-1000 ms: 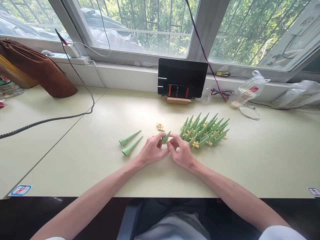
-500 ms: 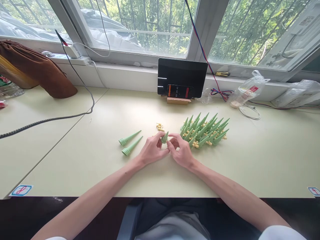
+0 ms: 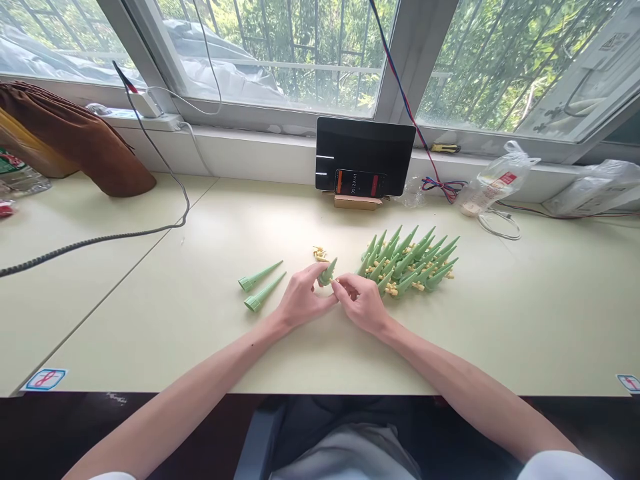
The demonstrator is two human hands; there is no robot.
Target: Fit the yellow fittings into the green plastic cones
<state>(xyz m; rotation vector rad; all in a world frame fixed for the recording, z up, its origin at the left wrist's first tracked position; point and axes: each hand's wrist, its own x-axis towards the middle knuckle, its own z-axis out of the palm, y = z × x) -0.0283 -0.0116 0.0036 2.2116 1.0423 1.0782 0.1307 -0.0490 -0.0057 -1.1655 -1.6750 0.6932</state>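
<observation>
My left hand [image 3: 306, 295] is closed round a green plastic watering spike [image 3: 327, 273], whose tip points up and away. Against the spike's right side my right hand [image 3: 361, 301] pinches what looks like a small yellow valve, mostly hidden by the fingertips. Two more green spikes [image 3: 263, 292] without yellow parts lie left of my hands. Just beyond the fingers is a little pile of yellow valves [image 3: 320, 253]. To the right stands a dense group of green spikes with yellow valves [image 3: 413, 260].
A tablet [image 3: 365, 150] leans by the window, with a phone showing a timer [image 3: 359, 183] before it on a cardboard stand [image 3: 357, 202]. Plastic bags [image 3: 500, 179] and cables sit at the back right. A brown bag [image 3: 95, 143] and a black cable [image 3: 125, 235] are at the left.
The spike has turned in my left hand, so more of its length shows. My right fingers have shifted slightly left and down along its side.
</observation>
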